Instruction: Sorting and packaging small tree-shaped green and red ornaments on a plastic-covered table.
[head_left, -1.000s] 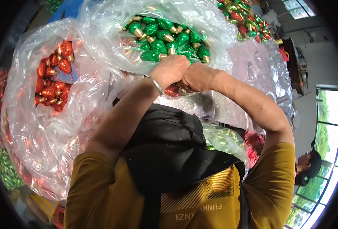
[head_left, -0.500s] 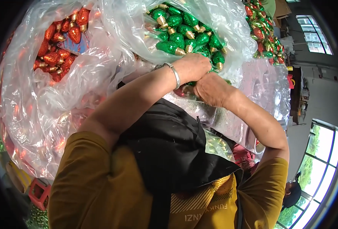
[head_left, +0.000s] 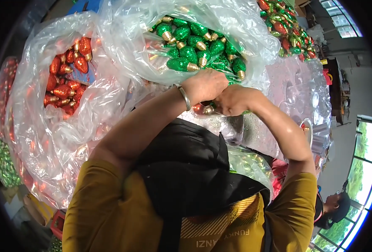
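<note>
My left hand [head_left: 206,85], with a silver bangle on the wrist, is closed with its fingers curled out of sight. Right against it, my right hand [head_left: 235,101] is also closed. Whatever they pinch is hidden between them. Just beneath both hands, a red glittery bulb-shaped ornament [head_left: 197,108] and a gold ornament cap [head_left: 209,110] peek out. Beyond my fingers, green glittery bulb ornaments [head_left: 188,53] with gold caps fill an open clear plastic bag [head_left: 129,46].
Red bulb ornaments [head_left: 62,91] lie in another clear bag [head_left: 39,138] at left. Mixed red, green and gold ornaments [head_left: 280,27] are heaped at the far right. Clear plastic containers [head_left: 320,138] stand at right. Another person [head_left: 335,208] is near the windows.
The view has shifted slightly. My hands stay together in front of the green ornaments, and the red ornament and gold cap beneath them show more plainly.
</note>
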`<action>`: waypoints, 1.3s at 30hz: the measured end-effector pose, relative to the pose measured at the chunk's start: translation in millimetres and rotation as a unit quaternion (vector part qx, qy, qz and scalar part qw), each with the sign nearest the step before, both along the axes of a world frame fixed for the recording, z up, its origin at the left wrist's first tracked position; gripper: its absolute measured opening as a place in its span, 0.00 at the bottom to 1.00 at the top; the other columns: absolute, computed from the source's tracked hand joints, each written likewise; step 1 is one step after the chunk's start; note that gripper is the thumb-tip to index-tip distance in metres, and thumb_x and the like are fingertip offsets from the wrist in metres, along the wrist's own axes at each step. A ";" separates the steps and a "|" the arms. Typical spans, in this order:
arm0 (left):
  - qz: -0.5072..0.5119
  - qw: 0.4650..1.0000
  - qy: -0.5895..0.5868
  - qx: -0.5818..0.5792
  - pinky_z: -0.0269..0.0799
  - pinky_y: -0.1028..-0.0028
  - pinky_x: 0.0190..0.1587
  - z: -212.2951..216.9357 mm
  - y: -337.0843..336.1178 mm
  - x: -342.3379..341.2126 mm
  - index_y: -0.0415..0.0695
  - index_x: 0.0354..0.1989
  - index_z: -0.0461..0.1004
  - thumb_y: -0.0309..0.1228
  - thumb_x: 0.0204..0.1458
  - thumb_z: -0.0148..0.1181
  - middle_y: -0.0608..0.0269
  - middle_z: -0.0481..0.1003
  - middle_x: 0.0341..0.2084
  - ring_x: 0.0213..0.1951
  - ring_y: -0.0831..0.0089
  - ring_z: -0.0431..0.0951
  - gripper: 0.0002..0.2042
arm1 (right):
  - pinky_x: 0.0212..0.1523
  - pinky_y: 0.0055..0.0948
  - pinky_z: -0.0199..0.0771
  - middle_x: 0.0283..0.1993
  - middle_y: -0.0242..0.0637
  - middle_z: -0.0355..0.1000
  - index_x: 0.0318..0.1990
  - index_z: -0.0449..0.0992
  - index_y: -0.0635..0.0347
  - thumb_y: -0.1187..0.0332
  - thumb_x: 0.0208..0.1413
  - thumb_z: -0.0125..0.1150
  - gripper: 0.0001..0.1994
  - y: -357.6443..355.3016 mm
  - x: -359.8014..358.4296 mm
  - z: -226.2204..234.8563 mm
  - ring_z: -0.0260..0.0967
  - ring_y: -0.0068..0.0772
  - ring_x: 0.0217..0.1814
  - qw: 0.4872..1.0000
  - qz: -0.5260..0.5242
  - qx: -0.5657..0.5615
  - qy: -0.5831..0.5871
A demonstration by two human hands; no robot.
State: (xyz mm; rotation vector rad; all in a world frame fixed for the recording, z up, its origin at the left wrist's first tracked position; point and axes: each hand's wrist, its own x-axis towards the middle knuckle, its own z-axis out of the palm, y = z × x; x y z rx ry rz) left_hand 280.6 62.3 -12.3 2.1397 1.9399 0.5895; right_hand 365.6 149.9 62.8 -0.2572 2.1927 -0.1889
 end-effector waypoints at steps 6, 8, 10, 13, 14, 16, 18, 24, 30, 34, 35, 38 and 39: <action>-0.020 0.991 0.006 0.133 0.70 0.66 0.39 -17.0 -16.8 -0.7 0.42 0.28 0.72 0.26 0.46 0.51 0.56 0.71 0.25 0.35 0.61 0.73 0.04 | 0.34 0.30 0.66 0.27 0.38 0.69 0.35 0.71 0.65 0.58 0.53 0.47 0.17 50.0 80.5 34.9 0.67 0.32 0.31 0.853 -0.412 -0.233 0.223; -0.018 0.989 0.009 0.148 0.69 0.66 0.39 -19.2 -14.1 3.3 0.42 0.29 0.70 0.26 0.47 0.50 0.56 0.70 0.25 0.35 0.61 0.73 0.04 | 0.34 0.26 0.65 0.27 0.32 0.67 0.37 0.71 0.64 0.55 0.57 0.49 0.18 72.2 103.0 26.5 0.64 0.24 0.30 0.728 -0.537 -0.286 0.317; -0.022 0.988 0.016 0.153 0.68 0.66 0.39 -16.6 -13.0 1.7 0.42 0.30 0.70 0.26 0.47 0.50 0.57 0.70 0.24 0.34 0.61 0.72 0.04 | 0.37 0.29 0.64 0.28 0.38 0.68 0.36 0.71 0.65 0.58 0.57 0.50 0.15 67.8 113.0 -2.7 0.65 0.31 0.32 0.690 -0.579 -0.200 0.385; -0.013 0.997 0.027 0.075 0.68 0.66 0.40 -3.7 -14.1 5.2 0.42 0.29 0.70 0.26 0.48 0.48 0.57 0.70 0.25 0.35 0.60 0.72 0.04 | 0.38 0.33 0.65 0.31 0.45 0.69 0.36 0.72 0.67 0.64 0.56 0.54 0.12 58.7 141.3 -92.6 0.67 0.39 0.34 0.621 -0.606 -0.117 0.482; -0.016 0.997 0.029 0.071 0.68 0.66 0.40 0.0 -13.8 4.4 0.42 0.29 0.70 0.26 0.48 0.48 0.57 0.70 0.25 0.35 0.60 0.72 0.04 | 0.38 0.34 0.66 0.32 0.46 0.70 0.37 0.72 0.67 0.66 0.55 0.56 0.11 53.3 143.5 -109.9 0.67 0.40 0.35 0.600 -0.592 -0.131 0.523; -0.032 0.996 -0.020 0.080 0.68 0.65 0.38 8.8 -16.7 2.5 0.41 0.31 0.71 0.26 0.49 0.50 0.56 0.71 0.26 0.34 0.58 0.72 0.05 | 0.38 0.34 0.66 0.33 0.47 0.70 0.37 0.73 0.67 0.66 0.55 0.56 0.11 50.9 158.4 -123.1 0.68 0.41 0.36 0.597 -0.597 -0.083 0.529; -0.039 0.995 -0.045 0.081 0.68 0.65 0.37 18.3 -21.5 0.5 0.40 0.33 0.72 0.25 0.49 0.50 0.55 0.71 0.27 0.34 0.58 0.73 0.05 | 0.38 0.35 0.68 0.35 0.49 0.71 0.37 0.74 0.68 0.66 0.54 0.58 0.12 45.9 173.4 -127.0 0.69 0.44 0.39 0.596 -0.593 0.024 0.541; 0.124 0.970 -0.055 0.202 0.69 0.63 0.31 41.2 -43.2 -13.3 0.37 0.38 0.73 0.27 0.47 0.58 0.53 0.73 0.29 0.30 0.54 0.74 0.10 | 0.35 0.35 0.69 0.29 0.48 0.70 0.37 0.75 0.66 0.66 0.53 0.60 0.11 40.5 197.9 -94.6 0.69 0.45 0.32 0.681 -0.562 0.080 0.462; 0.201 0.954 -0.053 0.216 0.69 0.62 0.28 17.0 -56.5 -21.0 0.40 0.35 0.73 0.30 0.45 0.60 0.55 0.73 0.25 0.26 0.55 0.74 0.10 | 0.27 0.28 0.66 0.20 0.37 0.67 0.35 0.74 0.66 0.68 0.50 0.63 0.10 10.8 148.5 5.3 0.65 0.26 0.23 0.539 -0.664 -0.202 0.477; 0.186 0.949 -0.149 0.208 0.69 0.60 0.27 6.6 -57.6 -22.1 0.40 0.31 0.73 0.29 0.47 0.58 0.52 0.74 0.22 0.25 0.53 0.74 0.06 | 0.26 0.18 0.64 0.25 0.31 0.69 0.30 0.68 0.64 0.71 0.49 0.66 0.11 -14.3 80.9 4.9 0.66 0.18 0.27 0.703 -0.572 -0.196 0.374; 0.177 0.951 -0.141 0.212 0.69 0.61 0.27 6.2 -55.6 -21.9 0.39 0.33 0.73 0.27 0.48 0.56 0.51 0.74 0.23 0.25 0.53 0.74 0.06 | 0.26 0.18 0.64 0.25 0.31 0.69 0.30 0.68 0.64 0.71 0.49 0.66 0.11 -14.8 70.9 -2.0 0.66 0.18 0.27 0.705 -0.571 -0.192 0.375; 0.168 0.954 -0.126 0.215 0.69 0.63 0.27 5.3 -57.0 -20.1 0.37 0.36 0.74 0.25 0.49 0.54 0.48 0.74 0.23 0.23 0.53 0.74 0.07 | 0.26 0.18 0.63 0.25 0.30 0.69 0.31 0.67 0.64 0.72 0.48 0.65 0.11 -19.8 58.9 -26.6 0.66 0.17 0.27 0.709 -0.568 -0.226 0.351; 0.173 0.950 -0.147 0.213 0.69 0.61 0.27 5.7 -57.3 -19.5 0.39 0.33 0.74 0.25 0.49 0.53 0.49 0.74 0.22 0.24 0.52 0.74 0.05 | 0.26 0.20 0.63 0.24 0.31 0.68 0.29 0.67 0.64 0.71 0.47 0.65 0.11 -23.3 59.3 -32.2 0.64 0.18 0.26 0.701 -0.574 -0.229 0.356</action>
